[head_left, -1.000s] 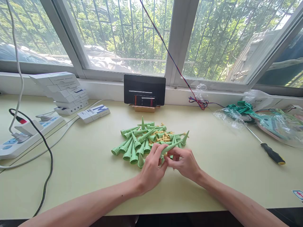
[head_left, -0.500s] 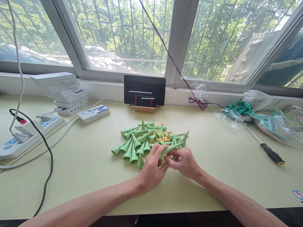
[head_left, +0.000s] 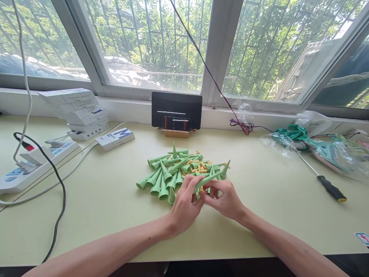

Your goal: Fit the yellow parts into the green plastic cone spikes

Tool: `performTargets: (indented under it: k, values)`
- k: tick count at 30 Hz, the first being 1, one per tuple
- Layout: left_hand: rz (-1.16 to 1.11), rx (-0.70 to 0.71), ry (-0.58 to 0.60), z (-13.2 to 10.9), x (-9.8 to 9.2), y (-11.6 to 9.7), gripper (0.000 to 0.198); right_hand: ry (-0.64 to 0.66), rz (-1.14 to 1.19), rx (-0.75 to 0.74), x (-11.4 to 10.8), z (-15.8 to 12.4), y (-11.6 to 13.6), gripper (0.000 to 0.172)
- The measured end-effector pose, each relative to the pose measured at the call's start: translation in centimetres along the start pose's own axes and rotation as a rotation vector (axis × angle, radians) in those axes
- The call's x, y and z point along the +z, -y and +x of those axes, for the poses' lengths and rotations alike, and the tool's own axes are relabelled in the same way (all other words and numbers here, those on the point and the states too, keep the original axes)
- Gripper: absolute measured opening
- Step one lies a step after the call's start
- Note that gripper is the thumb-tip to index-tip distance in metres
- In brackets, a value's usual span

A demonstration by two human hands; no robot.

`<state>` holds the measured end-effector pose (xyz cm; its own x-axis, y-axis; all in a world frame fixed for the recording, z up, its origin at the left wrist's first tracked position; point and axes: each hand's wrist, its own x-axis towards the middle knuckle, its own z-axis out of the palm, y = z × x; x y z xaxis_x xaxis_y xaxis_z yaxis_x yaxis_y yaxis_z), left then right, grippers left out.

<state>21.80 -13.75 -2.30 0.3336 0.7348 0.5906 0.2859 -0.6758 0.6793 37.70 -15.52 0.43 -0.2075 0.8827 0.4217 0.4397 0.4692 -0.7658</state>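
Observation:
My left hand [head_left: 185,204] is closed round a green plastic watering spike [head_left: 210,178], whose tip points up and to the right. Close by, my right hand [head_left: 227,198] pinches a small tan plug [head_left: 202,189] just under that spike; the fingers partly hide it. Just beyond both hands lies a pile of similar green spikes [head_left: 156,187], most on their sides and a few standing with tips up. Small tan pieces [head_left: 198,167] are heaped among them. My hands cover the near right part of the pile.
A dark tablet [head_left: 176,105] and a phone [head_left: 177,124] stand behind the pile. White boxes [head_left: 83,115] are stacked at back left, beside a power strip [head_left: 37,165] with cables. To the right lie a screwdriver [head_left: 328,187] and plastic bags [head_left: 340,150].
The spike has shifted very slightly in my left hand, and the tan plug between my right fingers shows more clearly. The pile has not changed.

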Motion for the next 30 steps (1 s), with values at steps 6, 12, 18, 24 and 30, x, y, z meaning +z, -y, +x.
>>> performTargets:
  k: [6, 12, 18, 24, 30]
  values:
    - [0.011, 0.022, 0.009, 0.05, -0.12, -0.1, 0.044, 0.019, 0.021, 0.015, 0.0, -0.04, 0.0, 0.012]
    - [-0.011, 0.021, 0.02, 0.16, -0.24, -0.31, 0.044, 0.072, 0.046, 0.052, -0.1, -0.04, 0.1, 0.014]
    - [-0.059, -0.015, 0.03, 0.36, -0.32, -0.46, 0.041, 0.135, 0.103, 0.096, -0.35, -0.08, 0.12, 0.02]
    - [-0.101, -0.073, 0.06, 0.59, -0.46, -0.64, 0.04, 0.183, 0.223, 0.126, -0.44, -0.09, 0.23, 0.028]
    - [-0.111, -0.093, 0.071, 0.55, -0.55, -0.74, 0.037, 0.232, 0.28, 0.139, -0.43, -0.08, 0.06, 0.039]
